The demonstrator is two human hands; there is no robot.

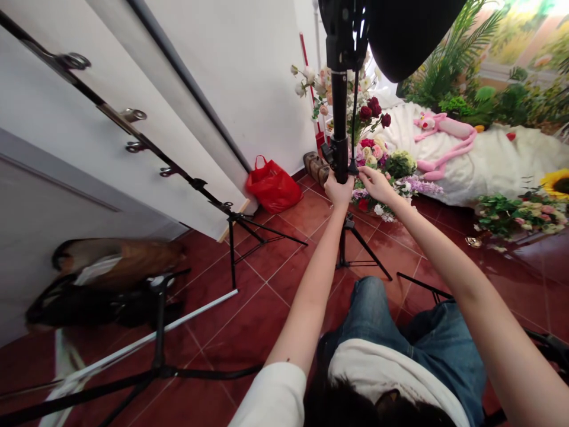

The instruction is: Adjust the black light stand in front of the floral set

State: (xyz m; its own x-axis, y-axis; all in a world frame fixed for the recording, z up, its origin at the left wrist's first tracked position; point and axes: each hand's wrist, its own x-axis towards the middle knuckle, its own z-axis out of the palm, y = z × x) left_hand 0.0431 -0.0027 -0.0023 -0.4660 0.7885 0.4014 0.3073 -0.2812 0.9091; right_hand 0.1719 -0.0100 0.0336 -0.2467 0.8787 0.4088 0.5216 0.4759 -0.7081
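A black upright stand pole (340, 112) rises in front of me, carrying a large dark lamp head (400, 35) at the top. My left hand (338, 188) is wrapped round the pole just below a clamp collar. To its right, my right hand (374, 182) pinches at a small black piece (353, 167) at the lower end of a thin dark cord (354, 118) that hangs beside the pole. The two hands are close together at nearly the same height. The stand's black legs (367, 252) spread on the floor below.
A red bag (273, 185) sits by the wall. Another black tripod (232, 243) and a nearer one (159, 332) stand left, with dark bags (128, 267). Flowers (376, 148) are behind the pole; a pink plush toy (453, 127) lies on white cloth (502, 166) at right.
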